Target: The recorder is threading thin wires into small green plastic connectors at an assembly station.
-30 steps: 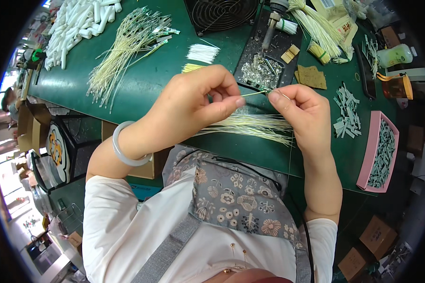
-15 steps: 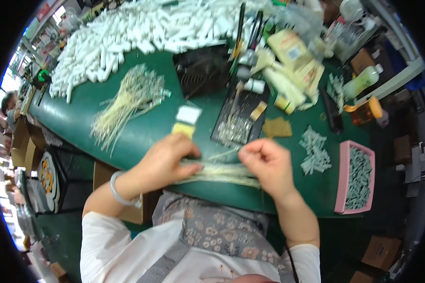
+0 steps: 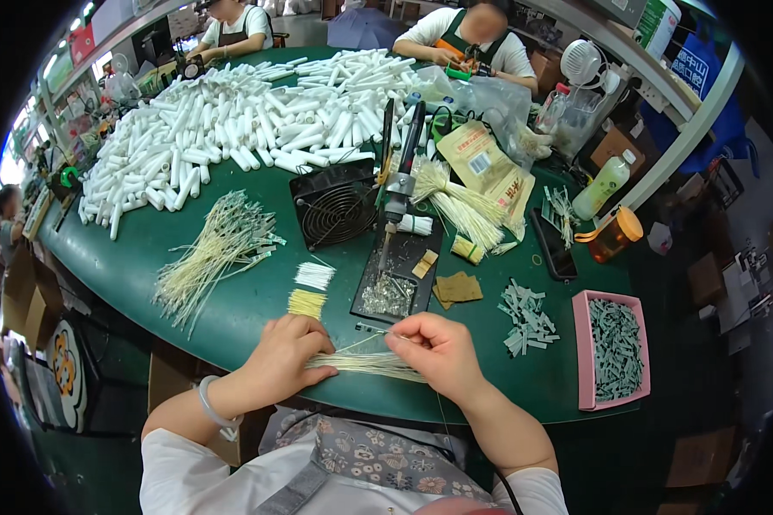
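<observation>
A bundle of thin cream-white wires (image 3: 369, 366) lies crosswise near the table's front edge. My left hand (image 3: 285, 356) rests at its left end, finger and thumb closed around wires there. One strand slants from those fingers toward my right hand (image 3: 438, 352), which pinches a thin wire (image 3: 365, 342). A small dark strip (image 3: 371, 328) shows just beyond my right fingertips, close to the front of a black tray. Over that tray a soldering iron (image 3: 390, 230) is mounted tip down, above a heap of silvery bits (image 3: 388, 294). Below my right hand hangs a fine dark strand.
White tubes (image 3: 232, 120) are heaped at the back. A black fan (image 3: 335, 206) stands beside the iron. Further wire bundles (image 3: 219, 249) lie left. Small grey-green strips (image 3: 528, 318) lie right, near a pink box (image 3: 584, 352) of similar pieces. Two people (image 3: 468, 43) sit across.
The view has tilted up, bringing the people across the table into sight. My right hand still pinches the thin wire, and my left stays at the bundle; the small dark strip now shows beside my right fingertips.
</observation>
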Demonstrator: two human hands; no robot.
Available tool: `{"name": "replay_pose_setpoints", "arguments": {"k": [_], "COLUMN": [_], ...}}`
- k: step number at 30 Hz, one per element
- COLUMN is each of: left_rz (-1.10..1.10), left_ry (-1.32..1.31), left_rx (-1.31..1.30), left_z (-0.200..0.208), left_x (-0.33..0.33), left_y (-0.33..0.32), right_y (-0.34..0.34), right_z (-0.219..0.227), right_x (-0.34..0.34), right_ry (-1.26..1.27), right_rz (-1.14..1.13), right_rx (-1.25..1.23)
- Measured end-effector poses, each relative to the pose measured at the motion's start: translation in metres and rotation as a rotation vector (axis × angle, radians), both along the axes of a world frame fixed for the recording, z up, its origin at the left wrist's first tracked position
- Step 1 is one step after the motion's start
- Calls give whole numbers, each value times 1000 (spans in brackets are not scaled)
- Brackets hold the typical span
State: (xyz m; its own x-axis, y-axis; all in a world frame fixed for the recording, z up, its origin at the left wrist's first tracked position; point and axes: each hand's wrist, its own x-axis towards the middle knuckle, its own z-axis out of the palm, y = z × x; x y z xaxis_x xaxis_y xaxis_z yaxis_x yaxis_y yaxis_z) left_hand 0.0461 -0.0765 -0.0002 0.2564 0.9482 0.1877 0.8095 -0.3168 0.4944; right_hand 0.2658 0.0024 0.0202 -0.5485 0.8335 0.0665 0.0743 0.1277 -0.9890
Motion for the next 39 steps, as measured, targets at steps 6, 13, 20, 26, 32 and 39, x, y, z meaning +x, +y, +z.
{"name": "replay_pose_setpoints", "arguments": {"k": [6,13,20,26,32,39], "left_rz": [9,3,42,32,6,82], "left_ry": [-18,-28,19,-11,-66,-128], "left_rx": [47,119,222,240,290,353], "left_z": [1,-2,-4,1,15,30], "left_x": [1,0,1,2,4,-4], "left_y": [2,3,6,11,12,3], "right_y": [-2,-1,-2,3,-2,5], "right_z": [-1,-2,-2,-18,-14,-18], "right_x": [-2,-3,-4,-7,-12,-5], "right_ry": [-10,-36,-97,-58,-233,-233], "right_rz": [16,44,95,178,260,186], "right_rx": [7,23,61,360,489,652]}}
